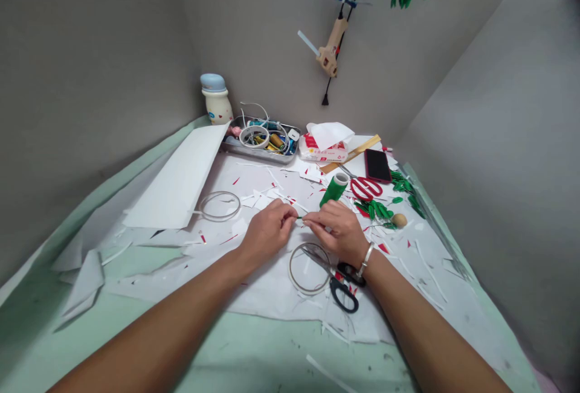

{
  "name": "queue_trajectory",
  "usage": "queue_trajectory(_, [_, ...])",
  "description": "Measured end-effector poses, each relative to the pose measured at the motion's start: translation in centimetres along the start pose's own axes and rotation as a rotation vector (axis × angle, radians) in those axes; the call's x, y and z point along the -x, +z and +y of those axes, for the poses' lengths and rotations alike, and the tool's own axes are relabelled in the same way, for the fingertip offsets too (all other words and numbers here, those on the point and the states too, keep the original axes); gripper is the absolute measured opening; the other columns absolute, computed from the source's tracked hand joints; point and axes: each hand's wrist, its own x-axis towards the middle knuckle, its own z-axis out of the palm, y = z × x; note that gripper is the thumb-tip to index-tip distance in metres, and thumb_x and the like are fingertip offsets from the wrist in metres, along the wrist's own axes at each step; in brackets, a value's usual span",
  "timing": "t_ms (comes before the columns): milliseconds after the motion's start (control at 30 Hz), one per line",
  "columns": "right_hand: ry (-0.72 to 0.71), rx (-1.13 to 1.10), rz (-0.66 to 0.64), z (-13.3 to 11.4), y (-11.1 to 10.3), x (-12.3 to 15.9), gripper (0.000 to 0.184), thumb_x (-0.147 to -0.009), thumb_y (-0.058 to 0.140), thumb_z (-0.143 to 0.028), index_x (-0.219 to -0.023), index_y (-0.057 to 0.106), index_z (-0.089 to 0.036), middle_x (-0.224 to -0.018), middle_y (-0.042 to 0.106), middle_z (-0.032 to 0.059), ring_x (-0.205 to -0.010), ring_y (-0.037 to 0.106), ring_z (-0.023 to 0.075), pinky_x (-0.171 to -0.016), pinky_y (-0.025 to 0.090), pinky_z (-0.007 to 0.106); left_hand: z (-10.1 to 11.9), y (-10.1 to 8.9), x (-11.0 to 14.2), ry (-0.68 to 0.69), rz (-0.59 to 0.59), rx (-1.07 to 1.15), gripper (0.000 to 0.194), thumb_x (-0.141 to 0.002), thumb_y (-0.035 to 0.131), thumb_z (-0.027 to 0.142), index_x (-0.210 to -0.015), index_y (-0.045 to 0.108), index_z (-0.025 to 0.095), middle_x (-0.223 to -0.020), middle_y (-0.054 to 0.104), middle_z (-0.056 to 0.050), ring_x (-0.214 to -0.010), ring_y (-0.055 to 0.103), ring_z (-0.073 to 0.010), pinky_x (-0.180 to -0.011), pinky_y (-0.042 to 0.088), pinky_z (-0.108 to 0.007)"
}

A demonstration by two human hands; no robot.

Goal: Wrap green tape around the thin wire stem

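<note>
My left hand [268,228] and my right hand [338,230] meet over the white paper at the middle of the table. Both are closed in a pinch on the ends of a thin green stem [299,218] stretched between them. A roll of green tape [334,188] stands just beyond my right hand. A clear tape ring [310,268] and black-handled scissors [338,284] lie under my right wrist, which wears a silver bracelet.
Red-handled scissors [366,188], a dark phone [377,165], green leaf pieces [379,209] and a small wooden ball [399,220] lie to the right. A metal tray [261,142] of oddments, a tissue pack [324,150], a bottle [216,100], another tape ring [220,205]. A glue gun [330,49] hangs on the wall.
</note>
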Motion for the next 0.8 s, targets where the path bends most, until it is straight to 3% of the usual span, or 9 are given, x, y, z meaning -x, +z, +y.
queue_trajectory(100, [0.093, -0.094, 0.044, 0.9, -0.2, 0.0, 0.020, -0.090, 0.052, -0.029, -0.086, 0.070, -0.021, -0.065, 0.059, 0.0026, -0.067, 0.050, 0.0155, -0.066, 0.038, 0.030, 0.2, 0.0, 0.1, 0.069, -0.114, 0.024, 0.018, -0.083, 0.047, 0.020, -0.083, 0.065, 0.020, -0.082, 0.058, -0.003, -0.075, 0.053, -0.0153, -0.069, 0.039, -0.027])
queue_trajectory(233, [0.210, -0.211, 0.085, 2.1, -0.2, 0.2, 0.020, -0.089, 0.053, -0.029, -0.083, 0.070, -0.021, -0.069, 0.063, 0.0021, -0.067, 0.053, 0.0149, -0.064, 0.042, 0.028, 0.4, -0.1, -0.2, 0.056, -0.199, 0.285, 0.015, -0.081, 0.051, 0.023, -0.083, 0.066, 0.019, -0.085, 0.062, -0.003, -0.080, 0.055, -0.0158, -0.075, 0.041, -0.028])
queue_trajectory(333, [0.209, -0.221, 0.049, 2.3, 0.1, 0.4, 0.019, -0.089, 0.054, -0.028, -0.083, 0.071, -0.021, -0.069, 0.064, 0.0022, -0.067, 0.054, 0.0148, -0.063, 0.042, 0.027, 0.3, -0.3, -0.5, -0.100, -0.151, 0.495, 0.017, -0.079, 0.056, 0.032, -0.085, 0.065, 0.018, -0.081, 0.064, -0.002, -0.075, 0.056, -0.0152, -0.071, 0.043, -0.027])
queue_trajectory(433, [0.113, -0.179, -0.023, 1.5, 0.5, 0.3, 0.016, -0.088, 0.055, -0.025, -0.084, 0.071, -0.021, -0.070, 0.064, 0.0022, -0.067, 0.054, 0.0143, -0.066, 0.042, 0.028, 0.0, -0.2, -0.7, -0.246, -0.031, 0.587, 0.023, -0.076, 0.061, 0.037, -0.087, 0.064, 0.016, -0.077, 0.063, -0.001, -0.068, 0.054, -0.0132, -0.063, 0.042, -0.025])
queue_trajectory(500, [0.038, -0.121, -0.071, 0.7, 0.6, 0.2, 0.016, -0.088, 0.055, -0.024, -0.085, 0.070, -0.021, -0.067, 0.062, 0.0018, -0.065, 0.052, 0.0140, -0.068, 0.040, 0.029, -0.2, -0.1, -0.8, -0.273, 0.056, 0.531, 0.023, -0.077, 0.060, 0.036, -0.088, 0.064, 0.016, -0.078, 0.063, -0.001, -0.067, 0.054, -0.0129, -0.063, 0.041, -0.025])
queue_trajectory(600, [-0.019, -0.035, -0.078, -0.1, 0.5, 0.0, 0.018, -0.089, 0.054, -0.026, -0.086, 0.071, -0.020, -0.065, 0.058, 0.0023, -0.065, 0.049, 0.0146, -0.066, 0.037, 0.030, -0.3, 0.0, -0.6, -0.184, 0.117, 0.297, 0.016, -0.080, 0.056, 0.030, -0.085, 0.065, 0.018, -0.080, 0.061, -0.002, -0.068, 0.053, -0.0135, -0.065, 0.041, -0.026])
queue_trajectory(700, [0.005, -0.012, -0.025, 0.0, 0.1, 0.0, 0.020, -0.089, 0.053, -0.029, -0.088, 0.071, -0.021, -0.065, 0.057, 0.0026, -0.066, 0.049, 0.0156, -0.066, 0.036, 0.030, -0.1, 0.0, -0.1, -0.044, 0.056, 0.072, 0.015, -0.082, 0.051, 0.024, -0.083, 0.065, 0.019, -0.081, 0.059, -0.002, -0.071, 0.052, -0.0142, -0.066, 0.040, -0.027])
queue_trajectory(800, [0.084, -0.083, 0.025, 0.8, -0.2, 0.0, 0.020, -0.090, 0.053, -0.030, -0.086, 0.071, -0.022, -0.064, 0.057, 0.0020, -0.066, 0.050, 0.0156, -0.067, 0.038, 0.030, 0.2, 0.1, 0.1, 0.038, -0.077, 0.010, 0.017, -0.083, 0.049, 0.021, -0.083, 0.066, 0.020, -0.081, 0.058, -0.002, -0.073, 0.053, -0.0147, -0.068, 0.039, -0.027])
